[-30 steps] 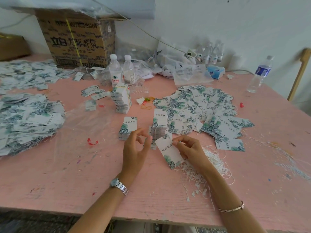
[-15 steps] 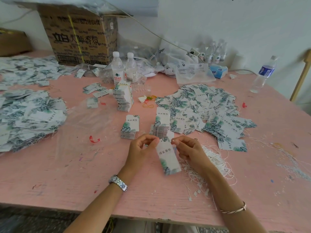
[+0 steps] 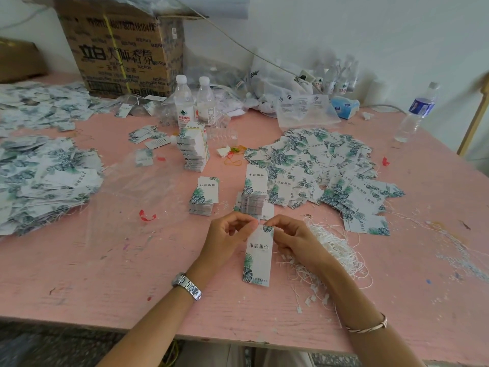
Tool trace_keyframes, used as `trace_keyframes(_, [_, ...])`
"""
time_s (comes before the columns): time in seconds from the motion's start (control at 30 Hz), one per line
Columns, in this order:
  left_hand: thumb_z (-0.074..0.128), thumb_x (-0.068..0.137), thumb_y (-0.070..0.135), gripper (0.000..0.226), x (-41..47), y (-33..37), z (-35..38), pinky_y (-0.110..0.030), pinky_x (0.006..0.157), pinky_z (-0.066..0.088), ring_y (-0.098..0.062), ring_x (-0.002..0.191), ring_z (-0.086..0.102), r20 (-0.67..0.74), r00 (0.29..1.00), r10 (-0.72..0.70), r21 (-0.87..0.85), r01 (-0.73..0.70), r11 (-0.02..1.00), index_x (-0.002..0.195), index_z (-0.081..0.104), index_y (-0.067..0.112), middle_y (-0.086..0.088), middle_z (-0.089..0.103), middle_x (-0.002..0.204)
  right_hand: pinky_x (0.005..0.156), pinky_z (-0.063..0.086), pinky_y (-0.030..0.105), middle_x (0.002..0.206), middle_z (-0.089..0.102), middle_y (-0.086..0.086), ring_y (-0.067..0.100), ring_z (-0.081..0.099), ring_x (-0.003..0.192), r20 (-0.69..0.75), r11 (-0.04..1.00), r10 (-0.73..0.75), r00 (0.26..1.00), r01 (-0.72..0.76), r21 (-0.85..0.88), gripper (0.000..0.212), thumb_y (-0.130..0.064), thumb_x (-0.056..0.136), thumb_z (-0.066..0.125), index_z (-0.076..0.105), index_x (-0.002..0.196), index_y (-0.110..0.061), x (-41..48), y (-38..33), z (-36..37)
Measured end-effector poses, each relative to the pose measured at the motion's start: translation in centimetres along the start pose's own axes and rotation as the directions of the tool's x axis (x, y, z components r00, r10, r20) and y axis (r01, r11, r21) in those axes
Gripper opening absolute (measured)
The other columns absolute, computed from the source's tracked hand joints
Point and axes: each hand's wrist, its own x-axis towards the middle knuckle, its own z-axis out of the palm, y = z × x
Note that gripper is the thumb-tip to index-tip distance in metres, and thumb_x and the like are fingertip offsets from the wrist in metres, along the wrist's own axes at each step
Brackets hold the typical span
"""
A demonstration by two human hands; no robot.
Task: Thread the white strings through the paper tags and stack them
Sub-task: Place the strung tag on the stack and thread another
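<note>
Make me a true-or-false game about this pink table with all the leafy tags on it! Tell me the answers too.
1. The left hand and the right hand both pinch the top of one paper tag. True.
2. The pile of white strings lies beside the left hand. False: it lies beside the right hand.
3. A watch is on the left wrist. True.
4. The cardboard box stands at the near edge of the table. False: it stands at the far edge, by the wall.
5. A blue-labelled bottle stands on the right side of the table. True.
</note>
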Motion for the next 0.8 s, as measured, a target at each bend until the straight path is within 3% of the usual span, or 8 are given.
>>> trace_keyframes(0.1, [0.075, 0.081, 0.033, 0.008, -0.1, 0.09, 0.1, -0.055, 0.07, 0.054, -0.026, 0.079, 0.07, 0.007, 1.0, 0.002, 0.011, -0.002, 1.0, 0.088, 0.076, 0.03, 0.001, 0.077, 0.087, 0.044, 0.032, 0.019, 0.072, 0.044, 0.018, 0.01, 0.029, 0.047, 0.012, 1.0, -0.018, 1.0, 0.018, -0.02, 0.01, -0.009, 0.1, 0.054, 0.064, 0.101, -0.007, -0.02, 0.09, 0.03])
trace_keyframes(0.2, [0.076, 0.079, 0.037, 0.006, -0.1, 0.25, 0.2, -0.035, 0.067, 0.055, -0.015, 0.077, 0.069, 0.015, 1.0, -0.005, -0.002, 0.005, 1.0, 0.084, 0.077, 0.034, 0.001, 0.076, 0.086, 0.042, 0.034, 0.016, 0.073, 0.046, 0.019, 0.007, 0.033, 0.043, 0.041, 0.998, -0.048, 0.998, 0.05, -0.048, 0.008, -0.01, 0.1, 0.055, 0.063, 0.099, -0.008, -0.11, -0.02, 0.1])
trace_keyframes(0.3, [0.076, 0.078, 0.036, 0.009, -0.17, 0.37, 0.28, -0.024, 0.064, 0.056, -0.012, 0.077, 0.069, 0.026, 1.0, -0.006, -0.012, 0.006, 1.0, 0.085, 0.076, 0.03, 0.001, 0.076, 0.085, 0.042, 0.036, 0.016, 0.073, 0.047, 0.019, 0.006, 0.036, 0.042, 0.053, 0.996, -0.055, 0.997, 0.059, -0.062, 0.008, -0.008, 0.101, 0.053, 0.061, 0.1, -0.009, -0.2, -0.09, 0.16])
trace_keyframes(0.37, [0.075, 0.079, 0.034, 0.013, -0.21, 0.32, 0.3, -0.027, 0.064, 0.056, -0.015, 0.077, 0.07, 0.03, 1.0, -0.009, -0.012, 0.01, 1.0, 0.088, 0.075, 0.024, -0.001, 0.077, 0.086, 0.043, 0.037, 0.016, 0.074, 0.047, 0.019, 0.006, 0.036, 0.044, 0.057, 0.996, -0.052, 0.997, 0.056, -0.072, 0.011, -0.005, 0.102, 0.051, 0.06, 0.1, -0.01, -0.28, -0.16, 0.26])
trace_keyframes(0.5, [0.074, 0.082, 0.03, 0.016, -0.22, 0.25, 0.37, -0.049, 0.068, 0.053, -0.033, 0.08, 0.069, 0.033, 0.999, -0.009, 0.016, 0.008, 1.0, 0.092, 0.075, 0.018, -0.005, 0.076, 0.088, 0.044, 0.036, 0.016, 0.076, 0.047, 0.02, 0.008, 0.035, 0.045, 0.058, 0.995, -0.051, 0.997, 0.055, -0.079, 0.012, -0.003, 0.102, 0.049, 0.059, 0.101, -0.009, -0.46, -0.41, 0.47])
trace_keyframes(0.63, [0.079, 0.086, 0.026, 0.011, -0.36, 0.2, 0.35, -0.027, 0.065, 0.042, -0.01, 0.076, 0.061, -0.004, 0.997, 0.074, 0.125, -0.073, 0.99, 0.095, 0.073, 0.023, 0.008, 0.071, 0.096, 0.044, 0.036, 0.017, 0.078, 0.048, 0.02, 0.009, 0.037, 0.048, 0.043, 0.997, -0.035, 0.998, 0.037, -0.061, 0.01, -0.003, 0.102, 0.048, 0.058, 0.102, -0.006, -0.4, -0.38, 0.56])
trace_keyframes(0.8, [0.082, 0.082, 0.016, 0.015, -0.62, 0.36, 0.44, -0.015, 0.074, 0.039, -0.012, 0.085, 0.06, 0.034, 0.977, 0.213, 0.265, -0.214, 0.94, 0.095, 0.077, 0.02, 0.007, 0.063, 0.11, 0.045, 0.035, 0.018, 0.082, 0.052, 0.019, 0.012, 0.041, 0.052, 0.048, 0.999, -0.035, 0.998, 0.036, -0.032, 0.012, -0.005, 0.102, 0.05, 0.06, 0.101, -0.012, -0.26, 0.08, 0.35])
